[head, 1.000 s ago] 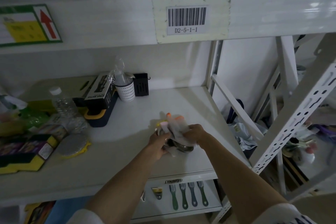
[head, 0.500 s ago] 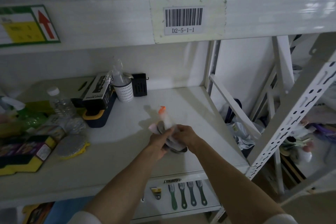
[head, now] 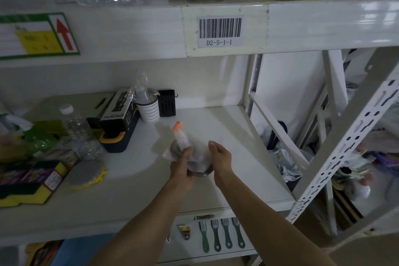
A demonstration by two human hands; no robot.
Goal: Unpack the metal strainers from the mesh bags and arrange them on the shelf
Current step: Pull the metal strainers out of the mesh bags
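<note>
On the white shelf (head: 233,136), near its front middle, lies a white mesh bag (head: 181,138) with an orange tip that points up and back. Metal strainers (head: 199,171) sit inside it; a round metal rim shows at the bag's left and below my hands. My left hand (head: 181,166) grips the bag around its neck. My right hand (head: 220,157) is just to the right of the bag, fingers curled beside it, and I cannot see whether it touches it.
Left on the shelf are a black spray-bottle box (head: 117,112), a white cup (head: 150,111), a water bottle (head: 73,123), a round scouring pad (head: 85,171) and sponge packs (head: 28,181). A diagonal white brace (head: 278,131) stands to the right. Glassware stands on the shelf above.
The bag has been drawn into a narrow neck in my left hand. My right hand has come off the bundle and moved slightly right. The strainers now rest lower on the shelf.
</note>
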